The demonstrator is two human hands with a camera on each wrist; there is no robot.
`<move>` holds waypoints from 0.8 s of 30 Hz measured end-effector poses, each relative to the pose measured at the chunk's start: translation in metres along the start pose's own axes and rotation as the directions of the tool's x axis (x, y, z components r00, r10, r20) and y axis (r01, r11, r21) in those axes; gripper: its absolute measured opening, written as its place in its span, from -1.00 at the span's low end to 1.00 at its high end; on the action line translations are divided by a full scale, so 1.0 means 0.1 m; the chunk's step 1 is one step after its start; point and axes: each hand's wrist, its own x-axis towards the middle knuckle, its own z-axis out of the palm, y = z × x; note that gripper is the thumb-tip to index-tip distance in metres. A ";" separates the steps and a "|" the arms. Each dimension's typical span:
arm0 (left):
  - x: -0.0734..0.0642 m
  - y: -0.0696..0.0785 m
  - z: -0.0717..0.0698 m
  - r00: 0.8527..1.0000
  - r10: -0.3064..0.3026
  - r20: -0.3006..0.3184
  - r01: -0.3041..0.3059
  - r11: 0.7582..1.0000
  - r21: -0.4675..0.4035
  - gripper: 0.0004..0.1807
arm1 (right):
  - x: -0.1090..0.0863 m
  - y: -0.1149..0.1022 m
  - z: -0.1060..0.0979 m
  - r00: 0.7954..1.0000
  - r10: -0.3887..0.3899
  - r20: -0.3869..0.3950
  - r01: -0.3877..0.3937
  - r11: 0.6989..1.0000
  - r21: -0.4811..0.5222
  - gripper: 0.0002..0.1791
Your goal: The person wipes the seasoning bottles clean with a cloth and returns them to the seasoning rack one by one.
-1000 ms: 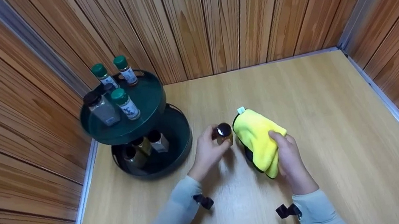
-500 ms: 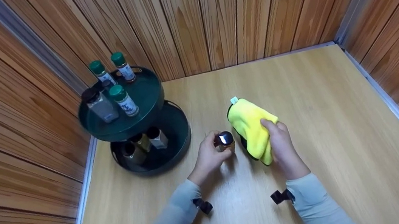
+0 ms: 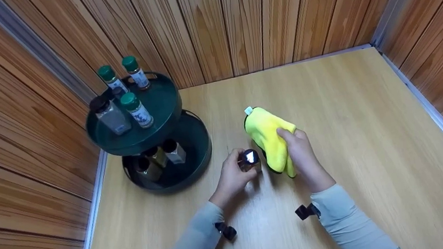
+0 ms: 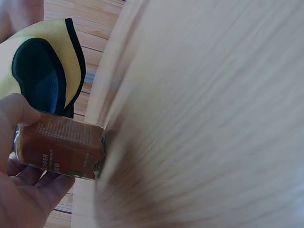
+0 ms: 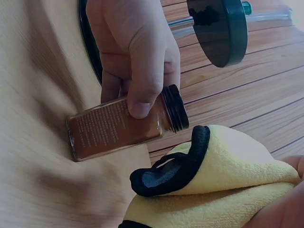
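Note:
My left hand (image 3: 232, 177) grips a square glass spice jar (image 5: 111, 130) with a black lid. Reddish-brown powder fills it, and part of its label (image 4: 50, 160) reads "EPPER". Fingers and thumb press opposite sides of the jar. Whether its base touches the table cannot be made out. My right hand (image 3: 301, 152) pinches a folded yellow cloth (image 3: 265, 134) with black edging, a dark underside and a small white tag. The cloth hangs just right of the jar, with a narrow gap between them in the right wrist view.
A dark green two-tier round rack (image 3: 163, 133) stands on the left. Green-capped bottles (image 3: 139, 111) and a dark-lidded jar (image 3: 111, 117) sit on its upper tier. Several dark-lidded jars (image 3: 175, 152) occupy the lower one. Wood-panelled walls (image 3: 209, 28) enclose the wooden table (image 3: 374, 131).
My right hand has brought the cloth leftward, closer to the jar. The left hand keeps its grip on the jar, which leans slightly more. The head view has shifted a little.

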 end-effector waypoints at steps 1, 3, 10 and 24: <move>0.00 0.00 -0.01 1.000 -0.003 0.009 0.003 1.000 -0.008 -0.45 | 0.00 0.00 0.02 1.000 0.001 0.001 -0.001 1.000 -0.015 -0.66; 0.01 0.01 -0.02 1.000 -0.005 0.031 0.005 1.000 -0.009 -0.44 | 0.01 0.00 0.06 1.000 0.009 0.004 -0.009 0.998 -0.057 -0.64; 0.05 0.09 -0.14 0.989 -0.048 0.141 0.041 0.998 0.054 -0.49 | -0.05 0.09 0.28 0.996 0.022 0.083 0.006 0.947 -0.321 -0.65; 0.06 0.14 -0.25 0.977 0.186 0.108 -0.206 0.954 0.219 -0.45 | -0.19 0.33 0.05 0.693 -0.297 0.657 0.697 0.509 -0.505 -0.58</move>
